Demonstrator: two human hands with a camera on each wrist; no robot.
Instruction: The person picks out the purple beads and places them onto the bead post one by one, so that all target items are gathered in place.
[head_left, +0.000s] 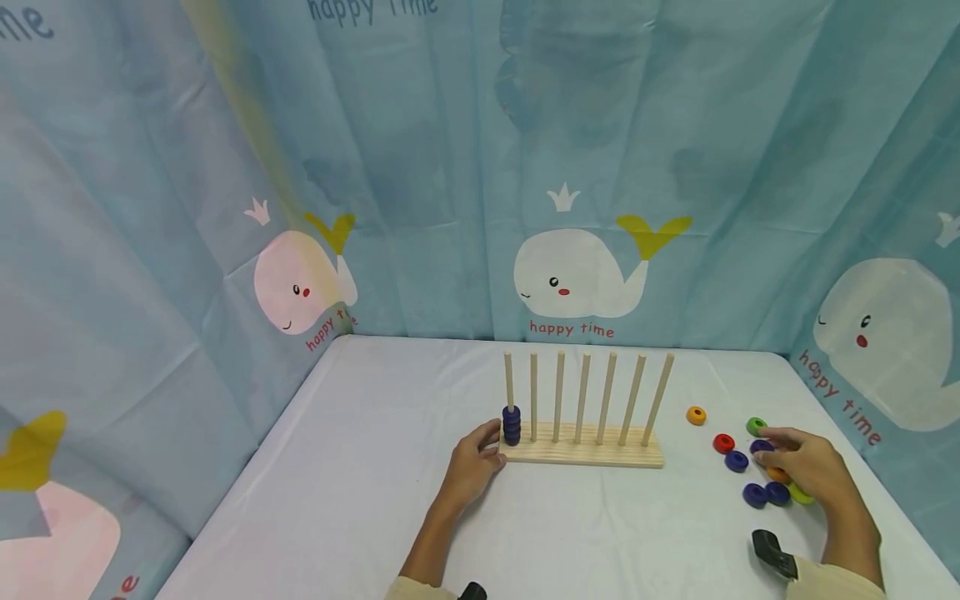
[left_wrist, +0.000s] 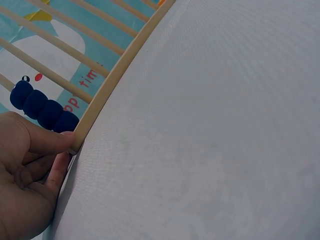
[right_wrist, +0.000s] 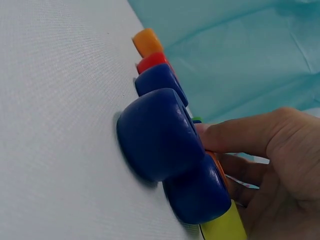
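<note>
left hand (head_left: 472, 468) pinching left end of wooden rack (head_left: 581, 452), blue stack (head_left: 512, 427) on peg (head_left: 509, 379) just beside thumb. right hand (head_left: 808, 467): thumb and finger either side of blue ring (head_left: 761, 447), can't tell if gripping. loose rings (head_left: 737, 461) scattered around, right of rack.

Rack (head_left: 581, 453) on table (head_left: 360, 425), loose rings (head_left: 737, 461) right, curtain (head_left: 450, 167) behind

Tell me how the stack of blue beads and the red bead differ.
Colour: the stack of blue beads is dark blue, while the red bead is bright red.
Number: the stack holds four beads; the red bead is just one.
Place: the stack is threaded on the leftmost peg; the red bead lies loose on the white cloth.
Shared: both are made up of rounded beads.
</note>
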